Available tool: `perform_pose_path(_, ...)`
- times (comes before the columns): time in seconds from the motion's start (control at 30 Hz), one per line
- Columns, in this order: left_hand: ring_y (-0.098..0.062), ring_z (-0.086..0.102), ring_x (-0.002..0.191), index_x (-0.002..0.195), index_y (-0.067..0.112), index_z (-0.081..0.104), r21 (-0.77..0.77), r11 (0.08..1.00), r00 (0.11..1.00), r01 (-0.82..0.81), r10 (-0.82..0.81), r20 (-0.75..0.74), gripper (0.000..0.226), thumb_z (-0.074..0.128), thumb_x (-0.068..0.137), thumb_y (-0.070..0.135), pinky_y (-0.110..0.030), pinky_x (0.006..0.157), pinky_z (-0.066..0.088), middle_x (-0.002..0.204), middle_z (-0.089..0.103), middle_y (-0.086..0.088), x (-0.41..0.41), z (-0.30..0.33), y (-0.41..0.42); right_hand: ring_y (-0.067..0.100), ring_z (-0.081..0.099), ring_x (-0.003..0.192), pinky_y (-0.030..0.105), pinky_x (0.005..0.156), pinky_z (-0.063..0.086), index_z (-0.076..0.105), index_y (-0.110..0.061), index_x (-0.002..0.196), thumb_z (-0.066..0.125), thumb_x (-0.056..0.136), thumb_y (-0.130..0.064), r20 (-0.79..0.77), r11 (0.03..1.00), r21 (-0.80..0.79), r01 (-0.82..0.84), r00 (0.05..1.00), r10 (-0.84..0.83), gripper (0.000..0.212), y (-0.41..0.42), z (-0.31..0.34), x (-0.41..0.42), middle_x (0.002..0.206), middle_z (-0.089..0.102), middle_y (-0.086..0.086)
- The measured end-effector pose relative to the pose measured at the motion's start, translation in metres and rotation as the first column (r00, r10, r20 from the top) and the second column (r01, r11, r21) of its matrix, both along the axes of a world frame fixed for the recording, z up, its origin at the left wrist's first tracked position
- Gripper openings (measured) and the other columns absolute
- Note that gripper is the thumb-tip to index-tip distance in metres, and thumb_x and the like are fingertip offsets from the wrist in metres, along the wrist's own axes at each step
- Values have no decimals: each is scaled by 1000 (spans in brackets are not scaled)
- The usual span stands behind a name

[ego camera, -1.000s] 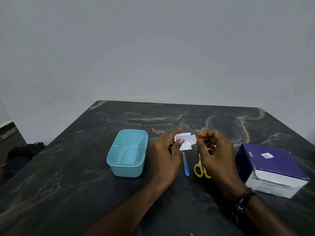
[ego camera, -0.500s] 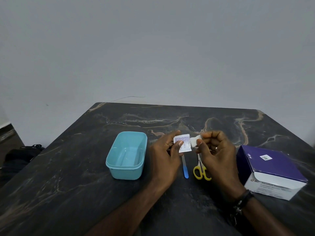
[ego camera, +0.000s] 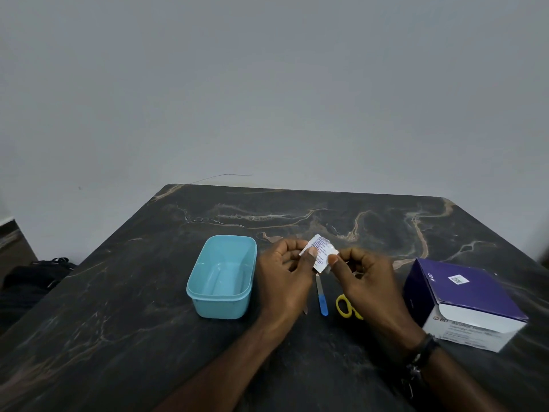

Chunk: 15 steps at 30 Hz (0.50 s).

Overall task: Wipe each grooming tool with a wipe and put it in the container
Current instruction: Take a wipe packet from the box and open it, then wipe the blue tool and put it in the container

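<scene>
Both forearms reach in from the near edge of the dark marbled table [ego camera: 124,337] and meet above its middle. The left hand [ego camera: 285,281] is raised with its back toward the camera, thumb and forefinger pinching the left side of a small white wipe sachet [ego camera: 319,252]; the other fingers curl loosely behind it. The right hand [ego camera: 367,281] faces it, its thumb and forefinger pinching the sachet's right edge, where a bit of white wipe seems to show, though it is too small to be sure. A dark band sits on the right wrist. The sachet is tilted and held clear of the table; it carries fine purple print, too small to read.

Beneath the hands, on the table, lies a nail file with a blue handle [ego camera: 321,298], pointing away from the near edge. Just to its right a yellow-handled pair of scissors [ego camera: 346,306] is partly hidden by the right hand. A slim metal tip shows at the left wrist; what it is cannot be told.

The light blue plastic container [ego camera: 222,278] stands open to the left of the left hand, nothing in it. Toward the right edge sits a purple and white box [ego camera: 463,304], marked "BD" and a word beginning "Alcohol"; the smaller lines are blurred.
</scene>
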<state>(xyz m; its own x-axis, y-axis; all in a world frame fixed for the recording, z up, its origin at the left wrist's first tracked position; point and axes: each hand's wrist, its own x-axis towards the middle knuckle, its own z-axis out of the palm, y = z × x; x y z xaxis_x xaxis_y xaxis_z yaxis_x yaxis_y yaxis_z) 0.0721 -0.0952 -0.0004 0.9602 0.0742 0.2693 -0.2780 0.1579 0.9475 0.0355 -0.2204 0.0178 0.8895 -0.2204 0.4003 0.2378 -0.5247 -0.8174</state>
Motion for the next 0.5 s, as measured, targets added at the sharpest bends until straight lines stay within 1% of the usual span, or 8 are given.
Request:
perform_pose_path(0.07, -19, 74, 76, 88, 13, 68, -9, 1000, 1000, 15, -15, -5, 5, 71, 85, 11, -46, 72, 61, 83, 75, -7, -2, 1, -1, 15, 59, 55, 33, 53, 48, 70, -19, 78, 59, 93, -22, -60, 998, -63, 11, 998, -15, 19, -3, 9, 1, 63, 66, 2)
perform_pose_path(0.13, -18, 74, 75, 90, 10, 68, -7, 1000, 1000, 23, -23, 3, 5, 70, 86, 11, -44, 74, 61, 81, 75, -7, -4, 2, -1, 15, 57, 57, 32, 53, 45, 69, -13, 78, 56, 94, -19, -103, 985, -166, 35, 993, -53, 21, -12, 27, 6, 64, 64, 1)
perform_pose_path(0.23, -19, 73, 71, 91, 11, 67, 21, 999, 999, 27, -27, 17, 4, 68, 87, 11, -45, 73, 61, 81, 74, -6, -7, 1, -1, 17, 50, 52, 26, 50, 34, 66, 1, 70, 56, 91, -12, -156, 894, -436, 107, 969, -192, 27, -44, 61, 31, 56, 57, 2)
perform_pose_path(0.27, -19, 72, 70, 91, 14, 67, 41, 999, 1000, 18, -19, 24, 4, 68, 87, 13, -46, 72, 61, 81, 74, -4, -7, 0, -1, 18, 46, 52, 26, 51, 32, 62, 3, 65, 56, 88, -12, -192, 865, -486, 125, 950, -245, 28, -57, 70, 43, 55, 54, 5)
perform_pose_path(0.3, -19, 72, 70, 91, 17, 67, 64, 998, 999, 4, -6, 35, 4, 68, 87, 15, -47, 71, 60, 81, 74, -2, -7, -1, -1, 20, 44, 52, 28, 51, 31, 58, 0, 61, 57, 85, -11, -237, 839, -526, 140, 923, -303, 27, -69, 76, 57, 56, 52, 9)
perform_pose_path(0.33, -18, 71, 71, 89, 22, 67, 87, 996, 999, -13, 9, 47, 5, 68, 87, 18, -48, 70, 60, 81, 74, 0, -6, -2, -1, 21, 44, 53, 28, 50, 31, 57, -3, 60, 58, 82, -9, -285, 814, -562, 148, 889, -358, 23, -79, 79, 68, 56, 51, 10)
perform_pose_path(0.4, -14, 71, 75, 87, 27, 67, 121, 991, 997, -51, 43, 63, 7, 68, 87, 20, -46, 70, 60, 80, 73, 4, -6, -1, 0, 20, 50, 54, 27, 49, 36, 59, -3, 62, 58, 78, -4, -376, 780, -614, 121, 824, -424, 16, -90, 77, 86, 58, 57, 9)
perform_pose_path(0.5, -10, 70, 77, 85, 30, 67, 143, 985, 994, -94, 85, 64, 11, 67, 87, 19, -38, 73, 61, 79, 72, 6, -6, 1, 1, 20, 58, 58, 28, 53, 45, 58, -5, 64, 56, 77, -2, -449, 749, -660, 57, 770, -454, 14, -90, 66, 95, 63, 64, 9)
